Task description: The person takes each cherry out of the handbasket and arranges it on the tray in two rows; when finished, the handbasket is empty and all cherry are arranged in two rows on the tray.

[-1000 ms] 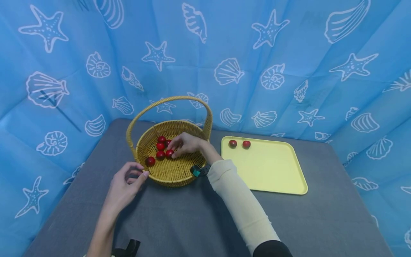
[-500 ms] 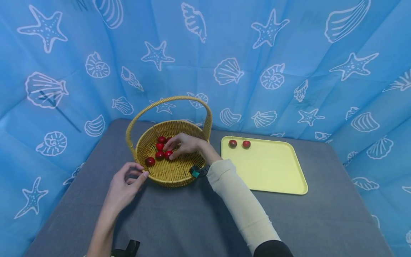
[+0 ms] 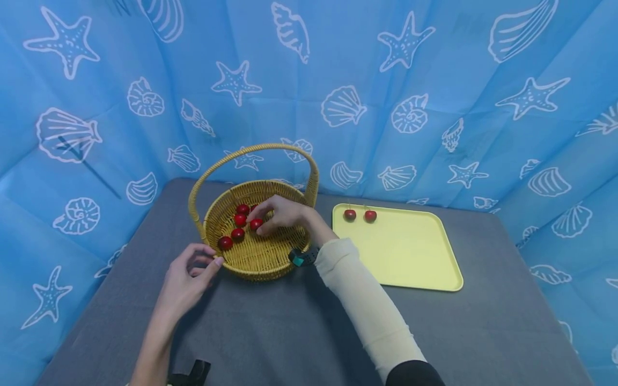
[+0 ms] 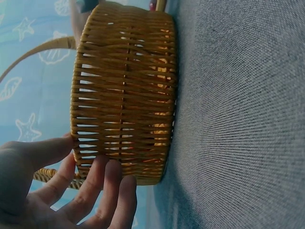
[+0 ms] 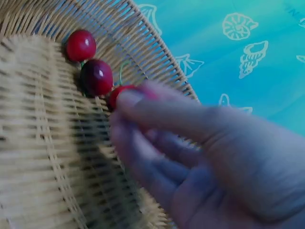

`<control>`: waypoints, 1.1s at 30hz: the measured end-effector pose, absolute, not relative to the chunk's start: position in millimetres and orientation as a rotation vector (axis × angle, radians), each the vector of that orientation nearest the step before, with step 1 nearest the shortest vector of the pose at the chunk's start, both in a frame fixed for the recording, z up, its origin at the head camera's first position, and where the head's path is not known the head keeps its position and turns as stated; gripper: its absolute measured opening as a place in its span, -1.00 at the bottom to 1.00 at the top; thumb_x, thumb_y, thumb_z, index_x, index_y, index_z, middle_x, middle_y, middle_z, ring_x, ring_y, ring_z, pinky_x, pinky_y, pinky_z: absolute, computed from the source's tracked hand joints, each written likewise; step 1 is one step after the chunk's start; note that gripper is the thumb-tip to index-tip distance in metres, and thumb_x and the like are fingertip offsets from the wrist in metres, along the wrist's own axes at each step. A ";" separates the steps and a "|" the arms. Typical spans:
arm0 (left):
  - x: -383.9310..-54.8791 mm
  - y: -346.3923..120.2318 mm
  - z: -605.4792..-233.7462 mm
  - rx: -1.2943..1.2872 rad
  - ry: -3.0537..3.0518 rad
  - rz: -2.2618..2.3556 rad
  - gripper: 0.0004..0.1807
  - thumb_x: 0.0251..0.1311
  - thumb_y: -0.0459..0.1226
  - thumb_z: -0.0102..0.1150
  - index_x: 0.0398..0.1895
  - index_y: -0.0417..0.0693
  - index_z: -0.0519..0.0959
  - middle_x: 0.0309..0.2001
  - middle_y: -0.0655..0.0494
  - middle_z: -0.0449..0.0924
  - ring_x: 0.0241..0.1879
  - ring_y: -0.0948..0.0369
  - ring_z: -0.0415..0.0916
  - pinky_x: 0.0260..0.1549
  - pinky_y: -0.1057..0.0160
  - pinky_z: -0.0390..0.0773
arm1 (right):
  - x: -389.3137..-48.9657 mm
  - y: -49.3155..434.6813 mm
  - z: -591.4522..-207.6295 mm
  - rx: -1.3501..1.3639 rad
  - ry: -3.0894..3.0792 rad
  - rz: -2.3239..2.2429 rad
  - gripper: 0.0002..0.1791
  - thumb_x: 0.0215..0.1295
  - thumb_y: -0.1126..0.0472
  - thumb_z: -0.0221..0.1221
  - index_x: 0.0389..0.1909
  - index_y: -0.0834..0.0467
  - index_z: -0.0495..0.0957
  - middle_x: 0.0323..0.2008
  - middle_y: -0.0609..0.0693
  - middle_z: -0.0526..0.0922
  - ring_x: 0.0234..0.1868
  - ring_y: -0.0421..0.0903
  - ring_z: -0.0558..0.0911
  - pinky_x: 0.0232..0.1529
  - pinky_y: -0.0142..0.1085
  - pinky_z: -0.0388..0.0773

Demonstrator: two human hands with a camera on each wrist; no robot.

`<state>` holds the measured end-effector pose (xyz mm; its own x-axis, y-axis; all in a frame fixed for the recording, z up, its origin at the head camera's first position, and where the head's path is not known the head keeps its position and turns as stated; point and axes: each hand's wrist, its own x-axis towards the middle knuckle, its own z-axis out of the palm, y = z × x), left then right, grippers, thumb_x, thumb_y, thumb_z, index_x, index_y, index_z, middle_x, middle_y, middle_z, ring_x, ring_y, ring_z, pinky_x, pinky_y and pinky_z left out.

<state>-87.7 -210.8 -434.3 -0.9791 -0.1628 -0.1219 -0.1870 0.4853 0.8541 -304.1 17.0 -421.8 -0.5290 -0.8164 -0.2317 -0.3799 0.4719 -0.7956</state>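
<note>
A round wicker basket (image 3: pixel 260 262) with a tall arched handle holds several dark red cherries (image 3: pixel 225 243) along its left and back inner side. Inside it, my right hand (image 3: pixel 285 213) pinches a cherry (image 3: pixel 256 224) between thumb and forefinger. In the right wrist view, two more cherries (image 5: pixel 96 76) lie just beyond the fingertips, and a thin green stem shows there. My left hand (image 3: pixel 185 281) holds the basket's near left side. In the left wrist view its thumb is at the rim and its fingers (image 4: pixel 97 176) lie against the woven outer wall.
Right of the basket a yellow rectangular tray (image 3: pixel 401 252) lies on the grey tablecloth (image 3: pixel 270 332), with two stemmed cherries (image 3: pixel 370 216) near its back left corner. The basket handle (image 3: pixel 260 147) arches above the right hand. A blue shell-print curtain (image 3: pixel 367 64) hangs behind.
My right hand, with the pinched cherry, has shifted slightly back and to the right inside the basket, away from the neighbouring cherry. The left hand stays at the rim.
</note>
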 end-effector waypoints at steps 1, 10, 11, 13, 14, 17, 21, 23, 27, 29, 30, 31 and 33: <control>-87.8 -210.9 -434.2 -0.317 2.686 1.550 -0.52 0.55 0.03 0.28 0.30 -0.03 0.48 0.16 -0.20 0.69 -0.19 0.10 0.77 -0.32 0.28 0.70 | -304.0 18.7 -418.5 -1.001 2.116 -0.946 -0.59 0.43 0.22 0.42 0.27 0.05 0.71 0.28 -0.05 0.74 0.37 -0.07 0.62 0.37 -0.17 0.62; -87.9 -212.3 -434.3 -0.312 2.684 1.555 -0.53 0.56 0.01 0.27 0.30 -0.04 0.47 0.17 -0.22 0.68 -0.17 0.09 0.77 -0.30 0.27 0.71 | -300.7 47.7 -389.2 -1.015 2.106 -1.044 -0.51 0.42 0.21 0.42 0.35 0.08 0.64 0.43 0.03 0.62 0.31 0.04 0.73 0.33 -0.17 0.68; -87.9 -212.5 -434.4 -0.316 2.681 1.555 -0.53 0.56 0.01 0.27 0.30 -0.04 0.47 0.17 -0.21 0.68 -0.18 0.10 0.77 -0.30 0.27 0.71 | -299.5 51.3 -386.0 -1.015 2.098 -1.056 -0.51 0.43 0.21 0.41 0.35 0.10 0.63 0.43 0.04 0.62 0.26 0.06 0.75 0.31 -0.16 0.69; -87.9 -212.8 -434.4 -0.323 2.677 1.554 -0.53 0.55 0.02 0.27 0.30 -0.04 0.47 0.18 -0.21 0.68 -0.18 0.11 0.77 -0.30 0.27 0.71 | -296.8 58.3 -379.8 -1.021 2.078 -1.082 -0.51 0.45 0.22 0.41 0.35 0.14 0.62 0.41 0.05 0.62 0.16 0.13 0.81 0.26 -0.12 0.71; -87.9 -212.9 -434.4 -0.327 2.676 1.553 -0.53 0.55 0.02 0.27 0.30 -0.03 0.47 0.18 -0.21 0.68 -0.19 0.11 0.77 -0.30 0.27 0.71 | -295.3 61.6 -376.7 -1.030 2.073 -1.092 -0.53 0.46 0.22 0.40 0.34 0.14 0.63 0.38 0.05 0.65 0.10 0.16 0.82 0.23 -0.10 0.72; -88.1 -212.9 -434.6 -0.335 2.676 1.551 -0.53 0.55 0.02 0.27 0.30 -0.03 0.47 0.18 -0.21 0.68 -0.19 0.11 0.77 -0.30 0.28 0.71 | -290.5 72.4 -367.8 -1.063 2.071 -1.107 -0.56 0.45 0.24 0.40 0.31 0.14 0.65 0.22 0.06 0.74 -0.02 0.25 0.82 0.11 -0.05 0.73; -87.8 -212.1 -435.1 -0.337 2.690 1.546 -0.54 0.55 0.01 0.28 0.29 -0.02 0.48 0.16 -0.21 0.69 -0.21 0.12 0.76 -0.32 0.28 0.71 | -282.6 90.9 -356.4 -1.047 2.098 -1.129 -0.59 0.41 0.27 0.43 0.25 0.07 0.69 0.00 0.09 0.81 -0.12 0.14 0.83 0.00 -0.08 0.74; -87.6 -211.6 -435.5 -0.329 2.699 1.551 -0.55 0.54 0.00 0.29 0.28 -0.03 0.49 0.14 -0.21 0.70 -0.24 0.13 0.76 -0.33 0.28 0.70 | -278.4 102.8 -350.9 -1.036 2.119 -1.134 -0.59 0.39 0.27 0.45 0.23 0.02 0.71 -0.10 0.14 0.81 -0.23 0.01 0.80 -0.12 -0.19 0.72; -87.4 -210.5 -436.1 -0.299 2.708 1.581 -0.58 0.55 -0.04 0.29 0.25 -0.06 0.49 0.09 -0.21 0.72 -0.28 0.14 0.77 -0.35 0.26 0.70 | -269.5 131.3 -339.3 -0.989 2.151 -1.133 -0.58 0.37 0.24 0.47 0.22 -0.03 0.73 -0.23 0.17 0.81 -0.46 -0.18 0.61 -0.51 -0.34 0.45; -87.4 -209.9 -436.2 -0.291 2.708 1.588 -0.59 0.55 -0.05 0.29 0.25 -0.06 0.49 0.09 -0.22 0.71 -0.29 0.14 0.76 -0.35 0.23 0.71 | -265.7 147.1 -333.3 -0.948 2.167 -1.130 -0.58 0.37 0.23 0.46 0.23 -0.03 0.72 -0.29 0.15 0.80 -0.53 -0.19 0.51 -0.61 -0.35 0.25; -87.4 -209.6 -436.2 -0.292 2.706 1.589 -0.59 0.55 -0.06 0.30 0.25 -0.06 0.49 0.09 -0.22 0.71 -0.29 0.14 0.76 -0.34 0.22 0.71 | -264.3 155.3 -330.9 -0.921 2.172 -1.130 -0.58 0.38 0.22 0.46 0.24 -0.04 0.72 -0.30 0.11 0.80 -0.53 -0.19 0.50 -0.64 -0.34 0.21; -87.4 -209.3 -436.1 -0.295 2.705 1.588 -0.60 0.55 -0.07 0.30 0.25 -0.06 0.49 0.10 -0.22 0.71 -0.29 0.14 0.76 -0.34 0.22 0.72 | -263.4 163.4 -328.7 -0.900 2.177 -1.132 -0.58 0.40 0.22 0.45 0.24 -0.04 0.71 -0.31 0.07 0.80 -0.54 -0.19 0.49 -0.65 -0.34 0.21; -87.7 -208.7 -435.7 -0.308 2.701 1.580 -0.60 0.55 -0.07 0.30 0.25 -0.05 0.49 0.10 -0.22 0.71 -0.29 0.14 0.76 -0.33 0.22 0.72 | -262.9 180.4 -326.6 -0.866 2.190 -1.140 -0.59 0.41 0.24 0.43 0.25 -0.01 0.70 -0.30 0.06 0.80 -0.50 -0.17 0.52 -0.62 -0.32 0.28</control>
